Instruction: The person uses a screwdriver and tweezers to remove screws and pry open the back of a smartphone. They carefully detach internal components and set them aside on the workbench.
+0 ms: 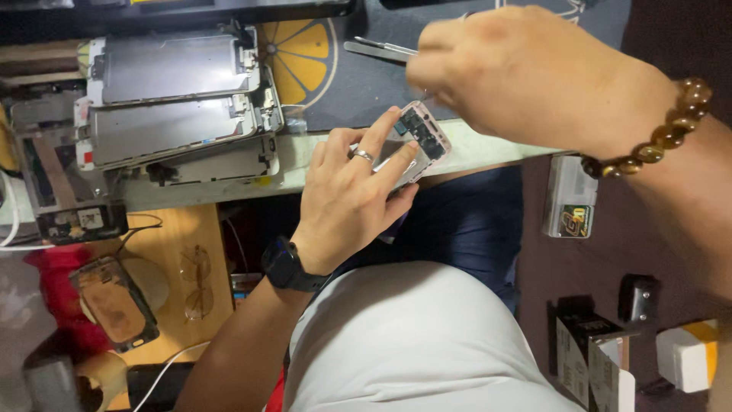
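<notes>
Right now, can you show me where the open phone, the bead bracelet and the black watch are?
open phone [422, 137], head view, on its exposed inner parts.
bead bracelet [662, 133], head view, on a brown bead at the right wrist.
black watch [284, 264], head view, on its face at the left wrist.

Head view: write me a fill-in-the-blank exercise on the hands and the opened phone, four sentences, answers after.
1. The left hand holds an opened ____ with its inner parts showing.
2. A silver ring sits on a finger of the ____ hand.
3. The right hand wears a bracelet of brown ____ at the wrist.
4. The black watch is on the ____ wrist.

Missing words: phone; left; beads; left
</notes>
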